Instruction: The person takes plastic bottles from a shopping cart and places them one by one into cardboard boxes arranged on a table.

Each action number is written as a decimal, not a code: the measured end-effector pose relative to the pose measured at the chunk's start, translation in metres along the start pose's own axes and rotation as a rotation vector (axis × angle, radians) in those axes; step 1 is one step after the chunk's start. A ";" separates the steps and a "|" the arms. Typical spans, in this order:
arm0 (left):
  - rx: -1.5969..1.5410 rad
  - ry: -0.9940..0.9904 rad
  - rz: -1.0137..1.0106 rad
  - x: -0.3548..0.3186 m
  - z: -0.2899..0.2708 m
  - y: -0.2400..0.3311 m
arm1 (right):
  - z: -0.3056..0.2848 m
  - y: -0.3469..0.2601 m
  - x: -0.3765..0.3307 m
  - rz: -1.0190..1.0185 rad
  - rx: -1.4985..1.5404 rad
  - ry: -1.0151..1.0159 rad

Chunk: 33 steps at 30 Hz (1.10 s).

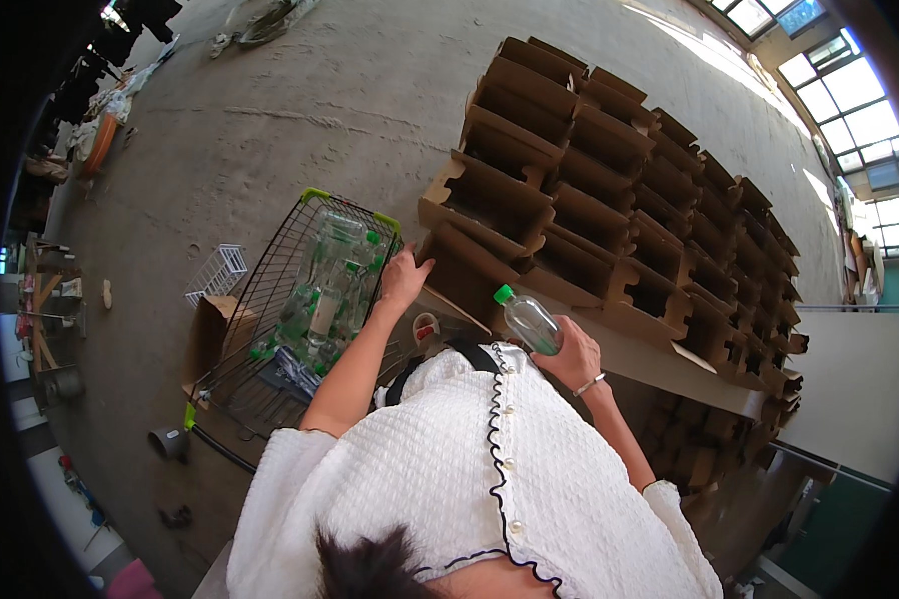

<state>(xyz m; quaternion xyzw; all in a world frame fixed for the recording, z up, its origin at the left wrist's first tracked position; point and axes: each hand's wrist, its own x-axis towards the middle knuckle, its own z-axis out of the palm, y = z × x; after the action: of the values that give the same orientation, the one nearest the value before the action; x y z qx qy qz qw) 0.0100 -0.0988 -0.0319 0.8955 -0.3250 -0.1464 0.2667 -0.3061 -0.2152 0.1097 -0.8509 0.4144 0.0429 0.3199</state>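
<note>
White textured blouse (pixel 400 459), short loose sleeves (pixel 290 484), dark scalloped trim (pixel 493 439) running toward six o'clock, round pearly buttons (pixel 509 463) alongside, pale bracelet (pixel 589 384) at four o'clock, right wrist

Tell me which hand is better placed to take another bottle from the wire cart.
Probably the left hand: it is beside the wire cart and shows no bottle in its grip, while the right hand is farther off and grips a green-capped bottle.
</note>
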 end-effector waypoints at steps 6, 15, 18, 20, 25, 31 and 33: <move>0.124 -0.050 -0.014 -0.025 0.006 0.010 | 0.018 -0.039 0.034 -0.076 -0.009 -0.053; 0.173 -0.106 0.002 -0.074 0.036 0.013 | 0.121 -0.025 0.138 -0.349 -0.496 -0.340; 0.144 -0.106 -0.031 -0.065 0.032 0.010 | 0.143 -0.005 0.137 -0.415 -0.488 -0.283; 0.149 -0.103 -0.020 -0.068 0.034 0.013 | 0.172 0.038 0.138 -0.533 -0.493 -0.092; 0.056 -0.046 -0.060 -0.073 0.045 0.004 | 0.184 0.052 0.143 -0.462 -0.501 -0.140; 0.154 -0.092 0.056 -0.069 0.047 -0.003 | 0.191 0.050 0.149 -0.444 -0.571 -0.218; 0.192 -0.150 0.080 -0.068 0.040 0.002 | 0.197 0.054 0.154 -0.455 -0.552 -0.217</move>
<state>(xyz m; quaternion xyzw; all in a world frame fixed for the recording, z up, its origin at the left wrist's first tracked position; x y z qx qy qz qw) -0.0590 -0.0704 -0.0575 0.8897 -0.3921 -0.1705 0.1603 -0.2070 -0.2295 -0.1255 -0.9660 0.1512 0.1708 0.1216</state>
